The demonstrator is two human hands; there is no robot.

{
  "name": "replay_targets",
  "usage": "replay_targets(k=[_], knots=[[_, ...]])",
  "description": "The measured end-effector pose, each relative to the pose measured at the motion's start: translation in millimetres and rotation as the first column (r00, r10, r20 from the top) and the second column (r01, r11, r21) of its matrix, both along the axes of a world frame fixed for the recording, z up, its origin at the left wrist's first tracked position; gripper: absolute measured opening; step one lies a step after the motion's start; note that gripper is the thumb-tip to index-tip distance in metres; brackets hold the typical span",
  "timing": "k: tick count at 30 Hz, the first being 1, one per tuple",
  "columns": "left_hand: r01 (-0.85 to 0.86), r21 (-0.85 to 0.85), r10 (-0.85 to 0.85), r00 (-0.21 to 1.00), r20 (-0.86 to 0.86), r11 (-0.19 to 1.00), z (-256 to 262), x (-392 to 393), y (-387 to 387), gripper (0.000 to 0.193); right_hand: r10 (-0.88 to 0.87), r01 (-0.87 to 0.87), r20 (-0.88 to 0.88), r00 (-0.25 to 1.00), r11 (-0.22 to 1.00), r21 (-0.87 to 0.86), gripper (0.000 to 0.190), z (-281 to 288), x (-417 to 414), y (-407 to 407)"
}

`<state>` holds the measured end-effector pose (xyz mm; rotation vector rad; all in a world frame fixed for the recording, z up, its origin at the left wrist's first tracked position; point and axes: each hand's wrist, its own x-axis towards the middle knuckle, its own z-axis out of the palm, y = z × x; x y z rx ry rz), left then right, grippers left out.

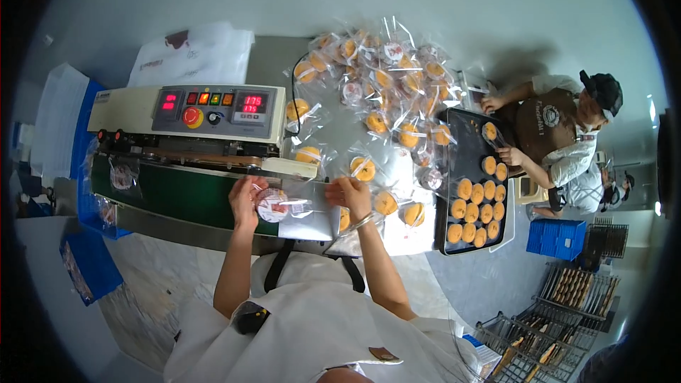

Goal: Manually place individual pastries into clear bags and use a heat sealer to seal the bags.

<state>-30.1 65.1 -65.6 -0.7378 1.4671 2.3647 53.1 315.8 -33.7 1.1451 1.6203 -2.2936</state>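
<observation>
My left hand holds the left side of a clear plastic bag with a round, printed item inside, at the front of a band sealing machine. The bag's right end reaches to my right hand, whose fingers pinch its edge. Under the bag lie the machine's green conveyor belt and a metal plate. Farther left on the belt rests another bagged item. Close to my right hand are a bagged yellow cake and another bagged cake.
Many bagged cakes are heaped at the table's back. A black tray of unbagged cakes stands on the right, where a co-worker handles one. Blue crates are at the left; wire racks stand at the far right.
</observation>
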Motion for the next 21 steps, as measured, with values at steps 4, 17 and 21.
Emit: replay_targets(k=[4,17,21], knots=[[-0.053,-0.04,0.05,0.996,-0.078,0.998,-11.2,-17.1,-35.6,0.014,-0.185,0.204,0.086,0.979,0.899,-0.387,0.035,-33.6,25.6,35.2],[-0.537,-0.551,0.032,0.734,-0.678,0.639,59.9,24.5,-59.9,0.024,-0.332,0.317,-0.07,0.941,0.784,0.534,0.018,-44.1,14.5,73.5],[-0.183,-0.491,-0.202,0.75,-0.629,0.851,91.0,47.4,-6.7,0.019,0.061,0.189,-0.242,0.968,0.454,0.871,0.016,68.7,46.3,61.6]])
